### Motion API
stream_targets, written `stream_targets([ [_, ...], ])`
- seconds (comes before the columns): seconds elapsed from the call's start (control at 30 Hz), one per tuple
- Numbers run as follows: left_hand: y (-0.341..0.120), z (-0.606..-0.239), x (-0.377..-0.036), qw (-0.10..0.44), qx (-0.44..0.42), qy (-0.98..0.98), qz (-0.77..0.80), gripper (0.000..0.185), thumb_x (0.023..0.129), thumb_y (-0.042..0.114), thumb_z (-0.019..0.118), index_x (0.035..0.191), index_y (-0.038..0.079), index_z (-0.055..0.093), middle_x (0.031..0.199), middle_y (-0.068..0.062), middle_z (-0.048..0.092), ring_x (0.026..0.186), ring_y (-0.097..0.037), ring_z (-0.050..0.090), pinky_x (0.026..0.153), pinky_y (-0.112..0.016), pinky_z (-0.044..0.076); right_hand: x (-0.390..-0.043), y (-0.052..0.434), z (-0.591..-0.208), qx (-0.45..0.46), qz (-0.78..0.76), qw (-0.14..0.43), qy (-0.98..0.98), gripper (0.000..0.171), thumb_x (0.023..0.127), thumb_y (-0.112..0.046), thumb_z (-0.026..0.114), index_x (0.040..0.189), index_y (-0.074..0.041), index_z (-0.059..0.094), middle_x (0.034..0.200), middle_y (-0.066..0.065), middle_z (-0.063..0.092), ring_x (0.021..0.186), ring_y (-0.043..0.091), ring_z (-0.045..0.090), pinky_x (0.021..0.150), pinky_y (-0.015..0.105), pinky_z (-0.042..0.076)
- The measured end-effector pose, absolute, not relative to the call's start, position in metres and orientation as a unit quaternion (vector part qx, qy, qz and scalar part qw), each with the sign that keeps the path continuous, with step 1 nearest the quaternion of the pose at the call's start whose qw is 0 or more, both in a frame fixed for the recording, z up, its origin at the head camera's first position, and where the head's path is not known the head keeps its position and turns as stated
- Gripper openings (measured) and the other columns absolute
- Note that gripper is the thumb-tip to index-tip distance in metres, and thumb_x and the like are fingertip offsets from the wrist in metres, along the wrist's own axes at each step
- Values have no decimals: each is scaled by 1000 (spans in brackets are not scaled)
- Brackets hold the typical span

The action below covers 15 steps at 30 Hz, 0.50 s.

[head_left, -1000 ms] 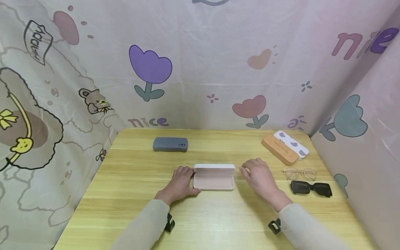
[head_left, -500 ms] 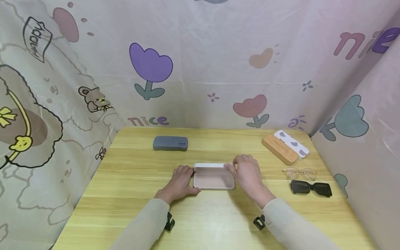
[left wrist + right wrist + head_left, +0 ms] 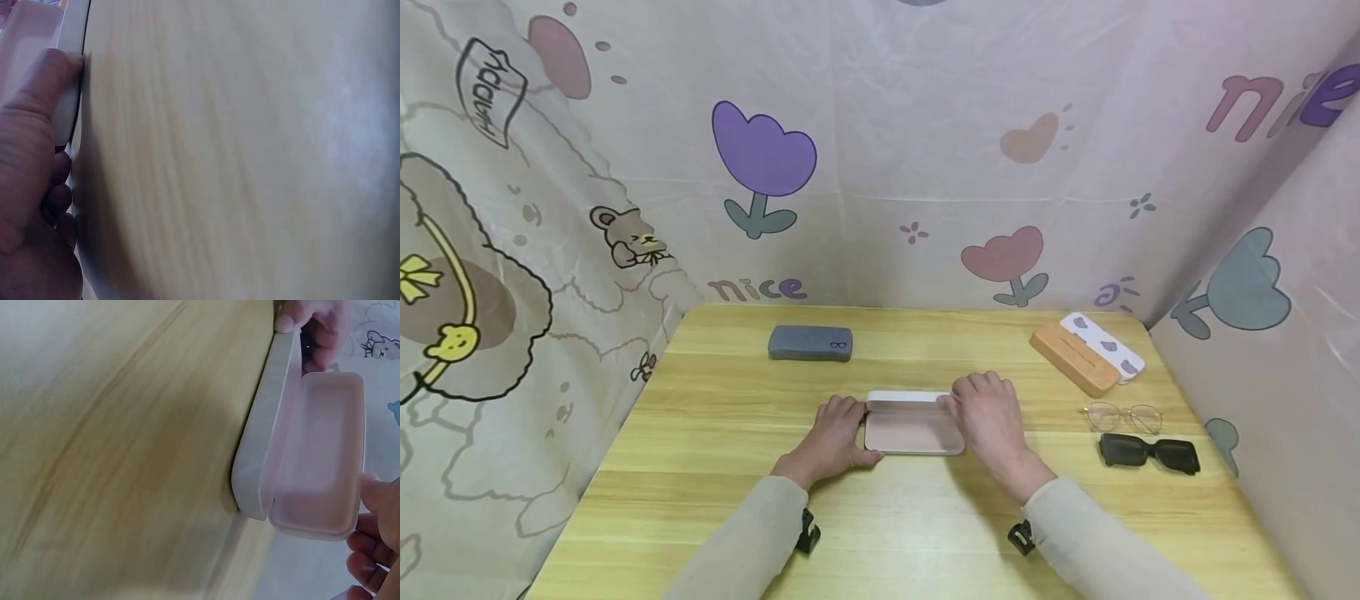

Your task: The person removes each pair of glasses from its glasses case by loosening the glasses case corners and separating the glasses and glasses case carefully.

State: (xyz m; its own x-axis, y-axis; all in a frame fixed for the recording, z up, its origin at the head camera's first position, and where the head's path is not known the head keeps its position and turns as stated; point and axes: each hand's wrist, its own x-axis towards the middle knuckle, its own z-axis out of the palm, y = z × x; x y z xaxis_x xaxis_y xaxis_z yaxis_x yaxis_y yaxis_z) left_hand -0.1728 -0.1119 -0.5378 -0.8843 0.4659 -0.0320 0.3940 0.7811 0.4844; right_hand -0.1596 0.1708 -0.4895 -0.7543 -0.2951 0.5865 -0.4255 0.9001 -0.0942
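A glasses case (image 3: 913, 435), white outside with pink lining, lies on the table with its lid raised and nothing inside. My left hand (image 3: 829, 443) grips the left end of its base. In the left wrist view, the thumb (image 3: 53, 72) presses on the front edge while the other fingers curl beside the end. At the lid's right end, my right hand (image 3: 992, 425) pinches the upper edge between thumb and fingers. The right wrist view shows the lid's pink inside (image 3: 322, 453) standing upright, with the right thumb (image 3: 375, 490) at its rim.
A grey glasses case (image 3: 810, 343) sits at the back left. At the back right, an orange case (image 3: 1075, 358) lies against a white patterned one (image 3: 1105, 346). In front of them are thin-framed glasses (image 3: 1123, 417) and black sunglasses (image 3: 1150, 452). Printed cloth surrounds the wooden table (image 3: 917, 533).
My right hand has moved left from beside the glasses case and taken hold of its lid's right end. The left hand stays at the left end, and the lid remains raised.
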Motion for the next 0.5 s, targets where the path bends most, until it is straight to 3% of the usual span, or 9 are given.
stream_targets([
  [0.5, -111, -536, -173, 74, 230, 943, 230, 83, 83, 54, 84, 141, 2, 57, 134, -10, 60, 127, -31, 46, 113, -50, 34, -158, 173, -493, 209, 99, 318, -919, 28, 88, -32, 84, 87, -7, 71, 79, 5, 68, 74, 26, 58, 64, 37, 44],
])
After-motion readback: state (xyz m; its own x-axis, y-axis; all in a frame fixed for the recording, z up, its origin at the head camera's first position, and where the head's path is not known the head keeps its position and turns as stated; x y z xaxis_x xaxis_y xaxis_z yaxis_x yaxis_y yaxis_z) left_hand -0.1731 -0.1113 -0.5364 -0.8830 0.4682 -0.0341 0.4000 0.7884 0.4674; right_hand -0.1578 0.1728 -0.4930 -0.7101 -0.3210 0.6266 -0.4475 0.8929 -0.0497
